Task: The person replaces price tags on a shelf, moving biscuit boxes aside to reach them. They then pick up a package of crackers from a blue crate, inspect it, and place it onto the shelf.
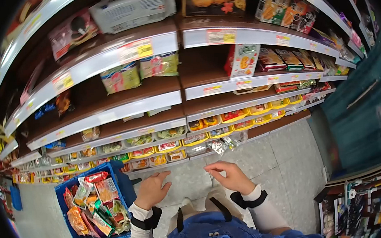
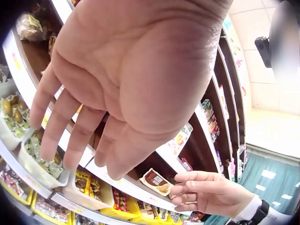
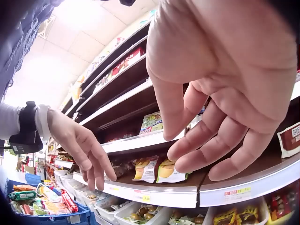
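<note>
Shop shelves (image 1: 151, 88) ahead, blue crate (image 1: 123, 184) of packets (image 1: 106, 190) at left. Left hand (image 1: 153, 190), right hand (image 1: 232, 177): grip open, empty. Best pinch packets by edges, clear of shelf lip (image 1: 144, 106).

In the head view, the basket (image 1: 120, 185) at eight o'clock is blue; the apron (image 1: 205, 235) at six is blue too. The shelves (image 1: 129, 91) at twelve are brown with white edges. The curtain (image 1: 365, 117) at three is teal. The floor (image 1: 266, 157) is grey.
</note>
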A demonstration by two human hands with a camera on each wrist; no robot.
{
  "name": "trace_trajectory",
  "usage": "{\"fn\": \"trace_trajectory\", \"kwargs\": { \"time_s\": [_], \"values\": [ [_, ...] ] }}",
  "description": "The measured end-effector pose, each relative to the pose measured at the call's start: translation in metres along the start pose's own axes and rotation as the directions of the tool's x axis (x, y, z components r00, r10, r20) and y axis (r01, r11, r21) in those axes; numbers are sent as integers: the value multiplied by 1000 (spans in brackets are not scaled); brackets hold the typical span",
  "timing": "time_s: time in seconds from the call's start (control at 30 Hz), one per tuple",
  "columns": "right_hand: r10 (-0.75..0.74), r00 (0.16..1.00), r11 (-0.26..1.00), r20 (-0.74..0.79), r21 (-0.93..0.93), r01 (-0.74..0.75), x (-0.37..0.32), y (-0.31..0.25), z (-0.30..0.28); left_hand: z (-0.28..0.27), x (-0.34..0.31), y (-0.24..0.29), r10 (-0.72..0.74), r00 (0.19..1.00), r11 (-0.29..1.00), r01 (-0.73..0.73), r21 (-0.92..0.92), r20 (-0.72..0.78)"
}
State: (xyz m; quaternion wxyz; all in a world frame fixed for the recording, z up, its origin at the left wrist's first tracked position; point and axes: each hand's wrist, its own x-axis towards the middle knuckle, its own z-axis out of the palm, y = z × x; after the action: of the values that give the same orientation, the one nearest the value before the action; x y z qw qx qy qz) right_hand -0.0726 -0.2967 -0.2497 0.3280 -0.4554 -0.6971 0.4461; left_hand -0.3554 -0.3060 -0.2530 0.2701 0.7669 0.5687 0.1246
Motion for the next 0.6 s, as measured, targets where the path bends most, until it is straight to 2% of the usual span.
{"fn": "trace_trajectory", "kwargs": {
  "time_s": [0.03, 0.2, 0.3, 0.37, 0.5, 0.57, 0.6],
  "values": [
    [43, 999, 999, 8, 8, -43, -8, -9, 9, 1, -9, -9, -2, 999, 999, 1, 45, 32],
    [83, 996, 996, 39, 28, -84, -35, -36, 35, -3, -40, -30, -2, 1000, 1000, 2, 20, 4],
    [82, 997, 996, 0, 25, -82, -48, -35, 48, -5, -54, -22, -41, 999, 999, 41, 9, -5],
    [26, 999, 998, -44, 59, -23, -56, -35, 57, -1, -64, -19, -22, 999, 1000, 21, -22, -31],
    [27, 1000, 997, -14, 76, -26, -83, -41, 70, 11, -89, -3, -50, 999, 999, 50, 17, 0],
    [110, 993, 983, -30, 152, -105, -102, -42, 78, 20, -102, 2, 32, 999, 999, -32, 22, 20],
    [101, 994, 983, -31, 156, -95, -111, -40, 81, 25, -107, 6, 31, 999, 999, -31, 31, 15]
  ]
}}
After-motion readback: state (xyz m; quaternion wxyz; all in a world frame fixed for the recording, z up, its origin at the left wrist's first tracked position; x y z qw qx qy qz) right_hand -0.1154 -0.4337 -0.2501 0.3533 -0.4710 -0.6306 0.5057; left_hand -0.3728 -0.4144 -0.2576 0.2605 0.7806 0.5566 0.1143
